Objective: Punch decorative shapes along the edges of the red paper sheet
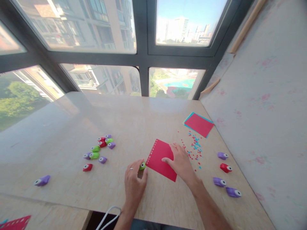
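Note:
A red sheet of paper [160,158] lies on the beige table [134,118] in front of me, with a row of small punched holes along its left edge. My left hand [134,182] is closed on a small green paper punch [142,166] at the sheet's lower left corner. My right hand [180,161] rests flat on the right part of the sheet, fingers spread, holding it down.
A cluster of several green, red and purple punches [99,149] sits to the left, one purple punch [42,181] farther left. More punches [225,174] lie at the right. Red and blue confetti [194,148] and a red-on-blue paper stack [199,124] lie beyond. Windows stand behind, a wall on the right.

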`<move>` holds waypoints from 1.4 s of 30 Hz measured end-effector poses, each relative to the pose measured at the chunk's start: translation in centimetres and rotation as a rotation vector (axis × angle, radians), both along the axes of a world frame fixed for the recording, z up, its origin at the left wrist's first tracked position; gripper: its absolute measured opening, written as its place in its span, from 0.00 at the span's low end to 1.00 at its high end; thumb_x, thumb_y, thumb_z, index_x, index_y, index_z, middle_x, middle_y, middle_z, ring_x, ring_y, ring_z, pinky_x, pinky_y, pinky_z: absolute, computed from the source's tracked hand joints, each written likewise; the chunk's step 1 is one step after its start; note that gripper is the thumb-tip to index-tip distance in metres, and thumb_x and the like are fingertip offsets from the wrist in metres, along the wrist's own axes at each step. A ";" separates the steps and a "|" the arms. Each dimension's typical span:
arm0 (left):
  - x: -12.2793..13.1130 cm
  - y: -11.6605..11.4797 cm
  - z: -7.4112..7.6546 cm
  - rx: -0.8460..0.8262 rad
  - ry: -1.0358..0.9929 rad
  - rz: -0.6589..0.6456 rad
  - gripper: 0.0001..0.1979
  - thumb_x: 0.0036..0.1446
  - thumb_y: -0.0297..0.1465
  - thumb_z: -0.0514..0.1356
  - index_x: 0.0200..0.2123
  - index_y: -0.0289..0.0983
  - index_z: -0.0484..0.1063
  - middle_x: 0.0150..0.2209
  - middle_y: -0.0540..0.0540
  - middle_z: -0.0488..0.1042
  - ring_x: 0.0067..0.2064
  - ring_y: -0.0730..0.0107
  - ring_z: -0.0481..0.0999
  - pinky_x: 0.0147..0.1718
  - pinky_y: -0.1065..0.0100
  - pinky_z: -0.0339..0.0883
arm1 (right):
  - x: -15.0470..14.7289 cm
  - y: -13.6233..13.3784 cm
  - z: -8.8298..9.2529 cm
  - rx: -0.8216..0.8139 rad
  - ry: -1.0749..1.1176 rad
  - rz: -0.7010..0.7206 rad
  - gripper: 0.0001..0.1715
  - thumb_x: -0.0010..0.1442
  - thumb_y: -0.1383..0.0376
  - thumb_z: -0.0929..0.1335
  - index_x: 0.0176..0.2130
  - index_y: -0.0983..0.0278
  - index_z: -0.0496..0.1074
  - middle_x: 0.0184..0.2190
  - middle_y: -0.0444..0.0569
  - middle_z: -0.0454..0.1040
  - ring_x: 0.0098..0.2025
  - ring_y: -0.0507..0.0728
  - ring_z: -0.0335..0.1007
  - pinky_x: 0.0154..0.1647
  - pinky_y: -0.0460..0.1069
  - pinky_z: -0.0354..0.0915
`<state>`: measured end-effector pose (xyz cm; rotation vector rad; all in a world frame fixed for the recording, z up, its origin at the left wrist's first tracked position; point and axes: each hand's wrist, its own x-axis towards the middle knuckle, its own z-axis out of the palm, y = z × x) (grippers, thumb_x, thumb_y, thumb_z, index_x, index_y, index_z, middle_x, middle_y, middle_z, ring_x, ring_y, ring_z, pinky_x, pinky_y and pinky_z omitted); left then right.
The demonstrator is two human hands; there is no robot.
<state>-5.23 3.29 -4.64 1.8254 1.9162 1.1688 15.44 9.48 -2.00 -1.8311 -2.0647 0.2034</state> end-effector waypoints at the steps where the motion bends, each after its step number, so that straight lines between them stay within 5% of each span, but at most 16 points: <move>1: 0.0 0.0 0.0 -0.004 -0.005 0.001 0.14 0.58 0.32 0.57 0.47 0.37 0.75 0.45 0.40 0.78 0.47 0.55 0.75 0.47 0.53 0.69 | 0.0 0.3 0.3 -0.036 -0.032 0.014 0.34 0.54 0.58 0.74 0.58 0.65 0.68 0.54 0.61 0.70 0.57 0.69 0.65 0.56 0.61 0.62; 6: 0.1 -0.1 0.3 -0.014 -0.028 0.012 0.14 0.57 0.31 0.58 0.46 0.38 0.74 0.43 0.41 0.78 0.46 0.55 0.76 0.47 0.53 0.70 | -0.5 1.5 2.6 -0.216 -0.169 0.007 0.36 0.49 0.54 0.76 0.54 0.65 0.70 0.45 0.59 0.74 0.49 0.67 0.70 0.47 0.56 0.64; 11: 0.2 -0.1 0.3 -0.003 -0.063 0.039 0.14 0.57 0.30 0.57 0.47 0.37 0.74 0.45 0.40 0.78 0.47 0.56 0.76 0.47 0.54 0.70 | -0.9 2.2 4.1 -0.332 -0.216 -0.009 0.28 0.47 0.53 0.77 0.43 0.65 0.73 0.41 0.58 0.76 0.46 0.66 0.72 0.41 0.53 0.62; 20: 0.2 0.0 0.0 0.023 -0.083 0.043 0.14 0.57 0.30 0.57 0.46 0.37 0.74 0.44 0.40 0.78 0.46 0.56 0.76 0.46 0.54 0.71 | 0.0 1.1 3.2 -0.415 -0.004 -0.009 0.24 0.44 0.57 0.78 0.37 0.63 0.69 0.35 0.50 0.76 0.39 0.60 0.71 0.35 0.49 0.56; 28: 0.3 0.1 -0.1 0.007 -0.119 0.050 0.13 0.56 0.31 0.57 0.45 0.38 0.74 0.45 0.41 0.78 0.46 0.54 0.77 0.47 0.53 0.70 | 0.3 -0.6 2.0 -0.314 0.072 -0.066 0.18 0.44 0.60 0.77 0.30 0.62 0.69 0.35 0.51 0.73 0.40 0.61 0.69 0.38 0.50 0.58; 32: 0.2 0.1 0.0 -0.003 -0.144 0.040 0.13 0.56 0.30 0.58 0.45 0.38 0.74 0.45 0.41 0.78 0.47 0.54 0.76 0.48 0.53 0.70 | 0.7 -0.9 1.5 -0.351 0.286 -0.097 0.15 0.47 0.65 0.74 0.35 0.62 0.68 0.36 0.50 0.76 0.38 0.59 0.72 0.36 0.50 0.61; 35: 0.2 0.1 0.1 -0.013 -0.157 0.038 0.14 0.55 0.30 0.58 0.45 0.38 0.74 0.45 0.41 0.78 0.47 0.55 0.76 0.48 0.53 0.69 | 1.4 -0.8 0.8 -0.402 0.524 -0.123 0.24 0.46 0.66 0.74 0.43 0.61 0.67 0.39 0.50 0.77 0.37 0.59 0.75 0.35 0.50 0.64; 42: 0.4 0.4 0.0 -0.064 -0.183 0.037 0.13 0.56 0.31 0.61 0.45 0.39 0.74 0.42 0.43 0.78 0.42 0.57 0.77 0.43 0.56 0.71 | 2.6 -0.1 -0.1 -0.474 0.944 0.041 0.31 0.45 0.59 0.75 0.48 0.63 0.68 0.42 0.54 0.79 0.40 0.61 0.77 0.37 0.53 0.72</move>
